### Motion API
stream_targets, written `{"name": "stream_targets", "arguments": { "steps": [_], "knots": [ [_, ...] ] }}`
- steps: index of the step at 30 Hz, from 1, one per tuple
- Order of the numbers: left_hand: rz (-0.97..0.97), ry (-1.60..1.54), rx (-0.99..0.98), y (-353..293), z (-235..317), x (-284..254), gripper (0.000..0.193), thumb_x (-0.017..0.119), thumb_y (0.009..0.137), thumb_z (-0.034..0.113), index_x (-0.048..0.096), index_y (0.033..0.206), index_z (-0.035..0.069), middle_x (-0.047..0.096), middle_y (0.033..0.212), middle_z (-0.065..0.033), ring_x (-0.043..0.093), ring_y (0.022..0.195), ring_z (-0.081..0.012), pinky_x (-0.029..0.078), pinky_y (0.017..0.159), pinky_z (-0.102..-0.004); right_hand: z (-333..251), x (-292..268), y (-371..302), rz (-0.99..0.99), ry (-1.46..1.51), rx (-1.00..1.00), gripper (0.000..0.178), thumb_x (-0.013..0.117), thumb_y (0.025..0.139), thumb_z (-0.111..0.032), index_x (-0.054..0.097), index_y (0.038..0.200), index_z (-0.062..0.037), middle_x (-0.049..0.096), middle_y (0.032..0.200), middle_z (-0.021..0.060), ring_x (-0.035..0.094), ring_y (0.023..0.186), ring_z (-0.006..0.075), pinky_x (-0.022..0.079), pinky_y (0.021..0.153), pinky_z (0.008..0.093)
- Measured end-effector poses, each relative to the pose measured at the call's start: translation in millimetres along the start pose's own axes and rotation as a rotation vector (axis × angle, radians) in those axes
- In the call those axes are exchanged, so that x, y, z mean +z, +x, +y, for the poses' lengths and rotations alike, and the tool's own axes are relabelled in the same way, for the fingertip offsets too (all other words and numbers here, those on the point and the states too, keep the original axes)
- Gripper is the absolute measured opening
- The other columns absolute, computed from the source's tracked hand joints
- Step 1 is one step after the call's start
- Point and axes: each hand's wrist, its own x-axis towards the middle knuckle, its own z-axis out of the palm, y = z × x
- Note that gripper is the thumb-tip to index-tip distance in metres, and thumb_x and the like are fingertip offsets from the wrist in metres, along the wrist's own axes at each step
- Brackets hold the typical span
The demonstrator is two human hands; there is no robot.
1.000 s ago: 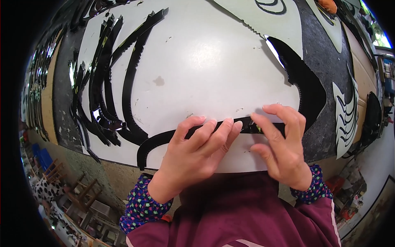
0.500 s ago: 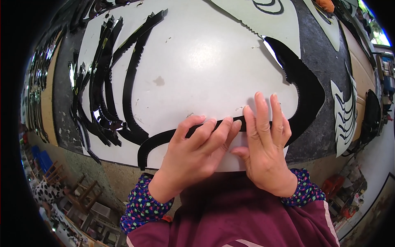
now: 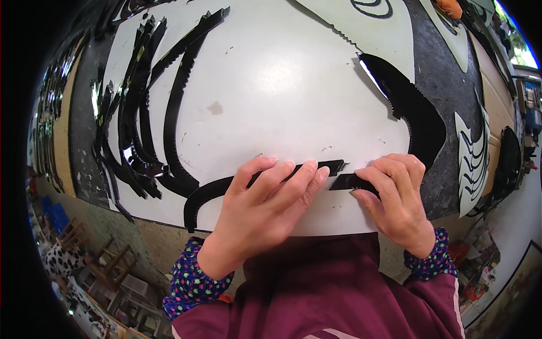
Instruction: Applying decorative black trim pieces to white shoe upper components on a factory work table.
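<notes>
A narrow black curved strip (image 3: 210,190) with a fine-toothed edge lies along the near side of the white board (image 3: 271,121). My left hand (image 3: 261,198) is closed over its middle, fingertips pressing along its upper edge; the thumb is mostly hidden. That strip's slanted right end sticks out beyond my fingers. My right hand (image 3: 400,195) pinches the pointed, slant-cut end of a second black piece between thumb and fingers, just below and right of the strip's end, a small gap apart. This second piece appears to continue under my hand into the wide black crescent (image 3: 422,121) at the right.
Several black curved strips (image 3: 175,113) with jagged edges are heaped on the board's left side. A pale sheet (image 3: 384,34) lies at the far right, and a pale cut-out (image 3: 471,164) with dark curves on the dark tabletop (image 3: 432,62). Wooden stools (image 3: 113,257) stand lower left.
My right hand has gone from lying flat with fingers stretched to pinching, and has shifted right. The join under it has parted into two separate ends. My left hand has barely moved.
</notes>
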Motion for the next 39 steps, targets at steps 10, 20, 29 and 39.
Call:
{"name": "stream_targets", "arguments": {
  "steps": [10,20,29,39],
  "knots": [
    [-0.028,-0.052,0.010,0,-3,-5,0.033,0.069,0.074,0.008,0.075,0.106,0.013,0.065,0.113,0.0026,0.055,0.099,-0.0164,0.048,0.087,-0.0353,25,-3,-8,0.108,0.256,-0.133,0.029,0.074,0.075,-0.002,0.056,0.098,-0.0008,0.059,0.103,0.0156,0.059,0.090,0.0303,0.045,0.081,0.0436],
    [-0.030,-0.111,0.030,0,-5,-4,0.034,0.068,0.074,0.008,0.074,0.107,0.013,0.065,0.114,0.0025,0.056,0.099,-0.0168,0.049,0.085,-0.0363,26,10,6,0.157,0.301,-0.187,0.037,0.079,0.069,0.002,0.063,0.102,0.0010,0.062,0.099,0.0143,0.061,0.086,0.0282,0.051,0.073,0.0344],
    [-0.043,-0.105,0.030,0,-4,-4,0.034,0.068,0.073,0.008,0.074,0.107,0.013,0.065,0.115,0.0028,0.056,0.100,-0.0173,0.049,0.086,-0.0365,25,8,9,0.154,0.370,-0.183,0.028,0.079,0.067,0.003,0.067,0.092,0.0011,0.065,0.098,0.0130,0.062,0.085,0.0270,0.052,0.070,0.0326],
    [-0.022,-0.093,0.056,1,-6,-4,0.026,0.070,0.077,0.011,0.073,0.103,0.010,0.065,0.111,0.0013,0.057,0.096,-0.0151,0.046,0.087,-0.0355,23,11,8,0.188,0.343,-0.186,0.027,0.079,0.066,0.003,0.068,0.091,0.0006,0.066,0.097,0.0122,0.062,0.085,0.0267,0.053,0.070,0.0325]
  ]
}}
